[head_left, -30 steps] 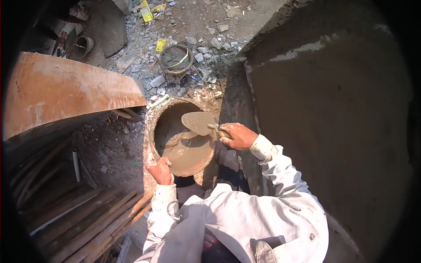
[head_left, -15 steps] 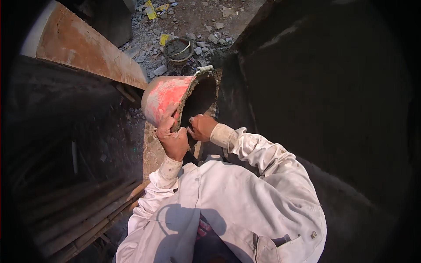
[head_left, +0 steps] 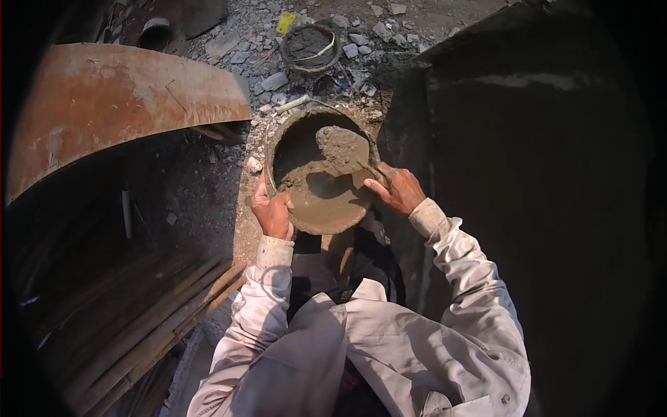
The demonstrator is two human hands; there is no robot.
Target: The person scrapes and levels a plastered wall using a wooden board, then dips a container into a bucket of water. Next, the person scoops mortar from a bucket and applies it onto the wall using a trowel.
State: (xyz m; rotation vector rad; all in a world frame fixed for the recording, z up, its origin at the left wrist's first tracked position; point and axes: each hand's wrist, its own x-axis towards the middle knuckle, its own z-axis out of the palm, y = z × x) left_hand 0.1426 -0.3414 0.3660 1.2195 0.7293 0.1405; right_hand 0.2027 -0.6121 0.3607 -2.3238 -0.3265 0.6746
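Observation:
A bucket point(head_left: 330, 221) coated in wet grey mortar is held before me, its mouth now facing up. My left hand point(head_left: 272, 212) grips its left rim, thumb on the inside. In my right hand point(head_left: 403, 190) is the handle of a trowel point(head_left: 367, 164), held over the bucket's right rim. A lump of mortar point(head_left: 341, 149) lies on the trowel's blade and hides most of it. More mortar lines the lower inside of the bucket. The wire handle with its pale grip point(head_left: 292, 105) rests toward the far rim.
Another bucket point(head_left: 310, 68) filled with mortar stands on the rubble beyond. An orange-brown board point(head_left: 125, 104) juts in at the left. Long poles point(head_left: 160, 326) lie at lower left. A dark plastered wall point(head_left: 528, 208) rises on the right. A dark container point(head_left: 154, 33) sits far left.
The bucket has tipped from its side to mouth-up, showing its inside. My right hand has come out to the right with the loaded trowel. My left hand still holds the rim.

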